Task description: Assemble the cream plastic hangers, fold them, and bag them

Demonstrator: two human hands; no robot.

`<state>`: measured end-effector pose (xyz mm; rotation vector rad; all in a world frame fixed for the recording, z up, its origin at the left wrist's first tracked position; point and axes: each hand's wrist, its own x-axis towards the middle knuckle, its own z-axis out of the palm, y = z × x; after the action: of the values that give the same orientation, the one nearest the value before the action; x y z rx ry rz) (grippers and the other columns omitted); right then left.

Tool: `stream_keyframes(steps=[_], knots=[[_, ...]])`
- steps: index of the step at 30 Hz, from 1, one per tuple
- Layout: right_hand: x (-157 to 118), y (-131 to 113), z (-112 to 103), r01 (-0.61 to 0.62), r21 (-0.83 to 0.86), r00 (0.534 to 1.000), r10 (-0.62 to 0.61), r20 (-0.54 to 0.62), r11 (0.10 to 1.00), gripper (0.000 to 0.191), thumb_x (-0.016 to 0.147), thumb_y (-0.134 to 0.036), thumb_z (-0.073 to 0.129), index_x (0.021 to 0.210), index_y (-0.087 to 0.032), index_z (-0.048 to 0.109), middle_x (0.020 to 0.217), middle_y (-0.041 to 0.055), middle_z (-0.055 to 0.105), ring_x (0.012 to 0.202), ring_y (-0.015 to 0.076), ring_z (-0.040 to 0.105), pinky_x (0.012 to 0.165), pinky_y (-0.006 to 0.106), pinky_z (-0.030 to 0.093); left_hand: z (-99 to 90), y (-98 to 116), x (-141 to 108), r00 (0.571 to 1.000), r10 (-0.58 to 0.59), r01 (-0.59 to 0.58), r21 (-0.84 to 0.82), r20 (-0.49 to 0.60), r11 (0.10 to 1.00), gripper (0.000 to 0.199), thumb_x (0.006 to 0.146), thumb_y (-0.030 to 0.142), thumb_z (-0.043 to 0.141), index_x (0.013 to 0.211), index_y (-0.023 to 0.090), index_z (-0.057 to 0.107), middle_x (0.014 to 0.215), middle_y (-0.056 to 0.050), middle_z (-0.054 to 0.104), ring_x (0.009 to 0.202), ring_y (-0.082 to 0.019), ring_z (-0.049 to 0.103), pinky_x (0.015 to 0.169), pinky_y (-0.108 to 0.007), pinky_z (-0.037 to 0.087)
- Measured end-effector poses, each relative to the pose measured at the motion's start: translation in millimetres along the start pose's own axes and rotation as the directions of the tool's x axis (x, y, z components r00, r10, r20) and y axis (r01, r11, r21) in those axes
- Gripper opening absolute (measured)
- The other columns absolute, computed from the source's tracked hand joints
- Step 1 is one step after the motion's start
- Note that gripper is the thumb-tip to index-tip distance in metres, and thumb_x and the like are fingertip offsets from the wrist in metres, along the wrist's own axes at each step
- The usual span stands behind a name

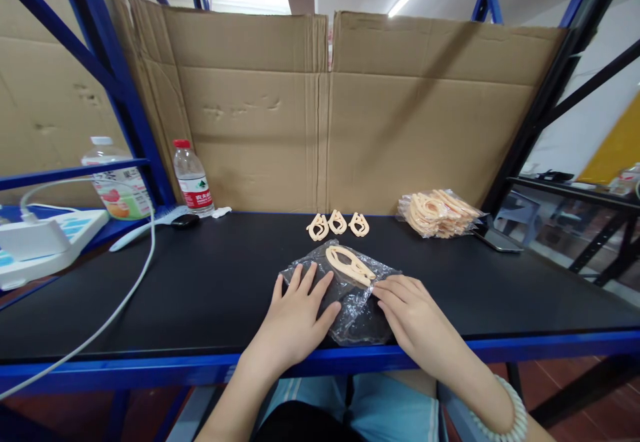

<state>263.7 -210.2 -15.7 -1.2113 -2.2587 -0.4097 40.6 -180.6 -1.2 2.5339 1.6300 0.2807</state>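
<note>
A clear plastic bag (357,312) lies crumpled on the black tabletop near its front edge. On or in the bag rests a cream folded plastic piece (349,263); I cannot tell which. My left hand (300,309) lies over the bag's left side with its fingers spread. At the right, my right hand (413,309) has its fingers together, the tips at the bag's edge by the lower end of the cream piece. Behind the bag, three small cream pieces (337,223) stand side by side.
A bag of cream pieces (440,213) lies at the back right, beside a phone (497,237). Back left are a red-capped bottle (194,182), a larger bottle (120,185), a power strip (75,245) and a white cable (123,305). Cardboard (260,109) walls the back.
</note>
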Motion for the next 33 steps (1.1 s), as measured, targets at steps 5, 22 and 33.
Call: stream_keyframes(steps=[5, 22, 33], knots=[[-1.7, 1.7, 2.5, 0.058, -0.021, 0.998, -0.057, 0.029, 0.998, 0.047, 0.077, 0.007, 0.038, 0.11, -0.012, 0.064, 0.111, 0.0098, 0.067, 0.11, 0.0242, 0.056, 0.098, 0.047, 0.04, -0.8, 0.7, -0.2, 1.0, 0.001, -0.001, -0.001, 0.005, 1.0, 0.06, 0.094, 0.058, 0.027, 0.146, 0.028, 0.032, 0.155, -0.008, 0.02, 0.143, -0.035, 0.011, 0.111, -0.061, 0.011], [-2.9, 3.7, 1.7, 0.031, -0.1, 0.99, -0.017, 0.138, 0.995, 0.059, 0.071, 0.008, 0.035, 0.12, -0.015, 0.059, 0.125, 0.0121, 0.059, 0.115, 0.0241, 0.052, 0.099, 0.05, 0.034, -1.8, 0.5, -1.7, 1.0, -0.005, 0.005, -0.002, -0.002, 1.0, 0.06, 0.094, 0.059, 0.027, 0.146, 0.029, 0.033, 0.155, -0.008, 0.021, 0.143, -0.034, 0.013, 0.111, -0.062, 0.013], [5.3, 4.2, -1.2, 0.026, -0.102, 0.985, -0.008, 0.174, 0.994, 0.051, 0.077, 0.002, 0.04, 0.123, -0.011, 0.057, 0.125, 0.0122, 0.06, 0.107, 0.0251, 0.053, 0.093, 0.051, 0.033, -2.7, -1.1, -0.1, 1.0, 0.005, -0.006, 0.012, 0.005, 1.0, 0.059, 0.094, 0.058, 0.026, 0.146, 0.03, 0.033, 0.155, -0.007, 0.02, 0.143, -0.034, 0.012, 0.111, -0.062, 0.013]])
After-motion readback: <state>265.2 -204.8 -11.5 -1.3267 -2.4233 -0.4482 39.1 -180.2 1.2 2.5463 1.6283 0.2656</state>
